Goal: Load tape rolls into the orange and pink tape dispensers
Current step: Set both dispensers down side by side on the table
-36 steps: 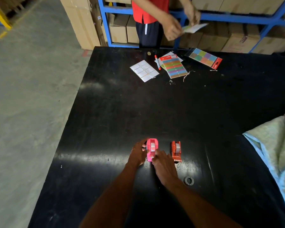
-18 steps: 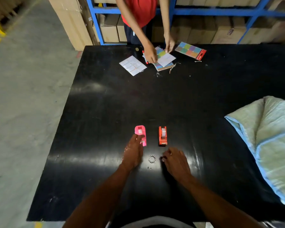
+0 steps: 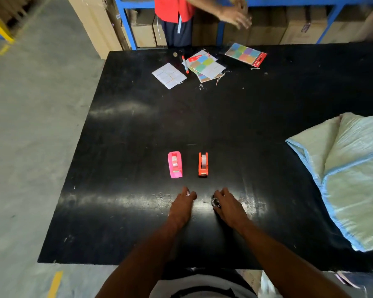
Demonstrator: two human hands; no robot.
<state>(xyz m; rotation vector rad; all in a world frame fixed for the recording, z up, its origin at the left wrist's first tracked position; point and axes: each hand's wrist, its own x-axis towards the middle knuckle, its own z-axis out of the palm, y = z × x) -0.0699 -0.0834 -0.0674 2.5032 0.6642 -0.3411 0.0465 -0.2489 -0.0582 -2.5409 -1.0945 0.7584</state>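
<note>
The pink tape dispenser (image 3: 175, 164) and the orange tape dispenser (image 3: 203, 164) stand side by side on the black table (image 3: 127, 147), each with a pale tape roll seated in it. Both my hands lie on the table a short way nearer to me than the dispensers and touch neither. My left hand (image 3: 183, 204) rests flat below the pink one and holds nothing. My right hand (image 3: 229, 206) is below the orange one, its fingers curled on a small clear tape roll (image 3: 216, 203) that sits on the table.
A folded pale green sack with blue edging (image 3: 349, 173) covers the table's right side. At the far edge lie sticker sheets (image 3: 169, 75), coloured note packs (image 3: 246, 54) and a red pen (image 3: 185, 65). Another person in a red top (image 3: 173, 9) stands there, before blue shelving with cartons.
My left hand let go of the pink dispenser and drew back. My right hand moved left onto the small roll. The person opposite lifted both hands off the table.
</note>
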